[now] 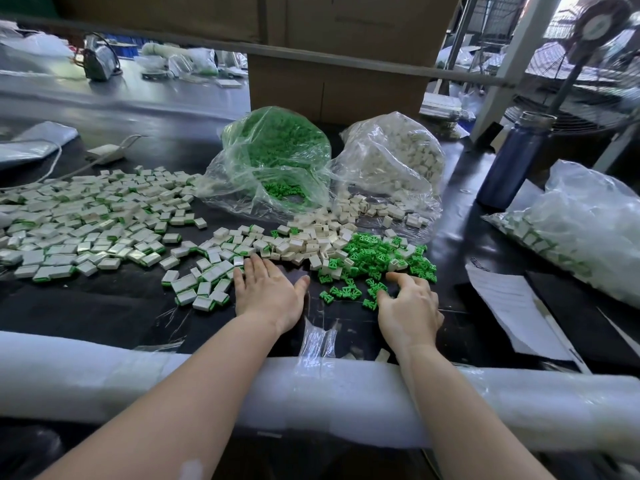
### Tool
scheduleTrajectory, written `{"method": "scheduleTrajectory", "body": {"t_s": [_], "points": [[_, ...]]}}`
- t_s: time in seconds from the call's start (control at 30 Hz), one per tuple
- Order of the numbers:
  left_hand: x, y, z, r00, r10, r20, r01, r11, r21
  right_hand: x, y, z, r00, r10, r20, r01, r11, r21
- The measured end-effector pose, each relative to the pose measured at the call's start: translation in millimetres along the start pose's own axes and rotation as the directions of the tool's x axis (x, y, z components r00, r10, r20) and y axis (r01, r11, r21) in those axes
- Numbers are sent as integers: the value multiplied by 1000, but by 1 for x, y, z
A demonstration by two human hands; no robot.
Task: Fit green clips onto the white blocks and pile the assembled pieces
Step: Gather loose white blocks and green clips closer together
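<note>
On the dark bench (104,306), just in front of the loose heap of white blocks (311,244), the left hand (266,292) lies flat, palm down, its fingers (258,268) straight and spread, holding nothing; their tips touch the nearest assembled pieces (204,289). To the right of that heap lies a scatter of green clips (381,258), and the right hand (408,306) rests at its near edge with fingers curled down among the clips; whether they pinch one cannot be told. Left of the heap spreads a wide pile of finished white-and-green pieces (79,223). Behind the heap stand two clear plastic bags, one of green clips (273,150), one of white blocks (398,157). Further right of the heap are a blue bottle (512,161), paper sheets (512,306) and another filled bag (581,223).
</note>
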State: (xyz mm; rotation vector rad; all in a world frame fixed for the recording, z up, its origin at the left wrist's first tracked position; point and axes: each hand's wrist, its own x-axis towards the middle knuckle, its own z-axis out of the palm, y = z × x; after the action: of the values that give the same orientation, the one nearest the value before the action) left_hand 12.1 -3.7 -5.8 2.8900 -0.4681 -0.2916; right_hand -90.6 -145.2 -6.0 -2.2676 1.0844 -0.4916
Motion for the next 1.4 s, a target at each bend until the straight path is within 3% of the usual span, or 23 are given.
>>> {"method": "scheduleTrajectory", "body": {"t_s": [0.17,0.43,0.9,1.4], "points": [[5,3,-1,996,62,-65,-64,998,-27,0,-1,0,1000,-2,2,2,1000,-8],[23,16,-10,979,206,3,-205,974,-92,0,-1,2,1000,-3,4,3,1000,-27],[39,21,-12,979,198,52,-199,980,7,2,0,5,1000,-12,9,13,999,-48],[1,27,4,940,338,-43,-341,937,-80,0,0,3,1000,-18,18,18,999,-48]]}}
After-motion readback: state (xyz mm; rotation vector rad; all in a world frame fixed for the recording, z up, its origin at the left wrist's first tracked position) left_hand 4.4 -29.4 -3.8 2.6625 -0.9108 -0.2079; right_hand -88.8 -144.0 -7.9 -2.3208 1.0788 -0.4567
